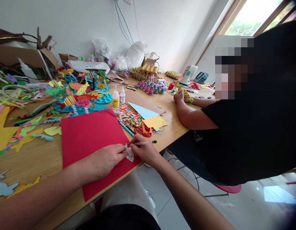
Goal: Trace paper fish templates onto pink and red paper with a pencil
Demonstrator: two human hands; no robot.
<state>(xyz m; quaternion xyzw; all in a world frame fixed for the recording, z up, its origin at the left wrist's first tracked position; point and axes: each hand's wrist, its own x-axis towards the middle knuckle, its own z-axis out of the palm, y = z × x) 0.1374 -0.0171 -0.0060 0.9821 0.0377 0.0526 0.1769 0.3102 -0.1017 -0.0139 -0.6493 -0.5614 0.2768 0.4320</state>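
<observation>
A sheet of red paper [95, 137] lies at the table's front edge. Near its right edge is a small white paper cutout [130, 154] with drawn lines, partly hidden under my fingers. My left hand [103, 161] rests on the red paper, its fingertips closed on the cutout and holding it down. From the right, my right hand [143, 148] grips a pen [144, 142] with a clear barrel and dark end cap. The pen's tip points at the top of the cutout; whether it touches the paper is hard to tell.
Red-handled scissors [145, 130], paper scraps [130, 116] and a light blue paper piece [143, 111] lie beyond my hands. Two glue bottles [115, 98] stand behind the red paper, beside colourful paper fish [76, 95]. A co-worker [246, 127] sits at the right, handling yellow pieces.
</observation>
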